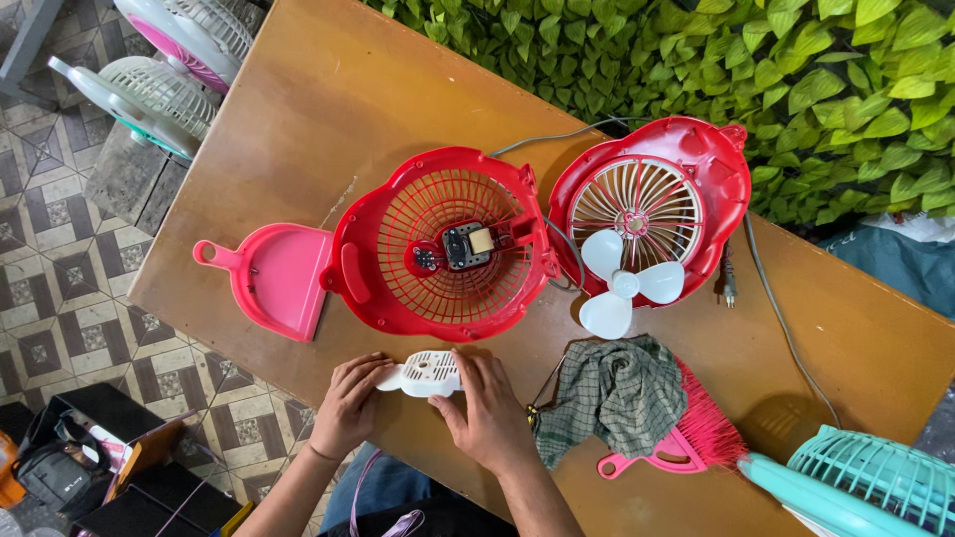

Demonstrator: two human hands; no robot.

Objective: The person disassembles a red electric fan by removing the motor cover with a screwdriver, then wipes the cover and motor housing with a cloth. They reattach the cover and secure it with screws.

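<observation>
Both my hands hold a small white vented plastic cover at the near edge of the brown table. My left hand grips its left end, and my right hand grips its right side. Just beyond it lies a red fan housing with its grille up and a small motor at the centre. To its right lies the other red housing half with a white grille, and a white three-blade propeller rests against it.
A pink dustpan lies left of the red housing. A green checked cloth covers a pink brush to my right. A teal fan is at bottom right; two more fans stand on the tiled floor. A grey cable runs along the hedge side.
</observation>
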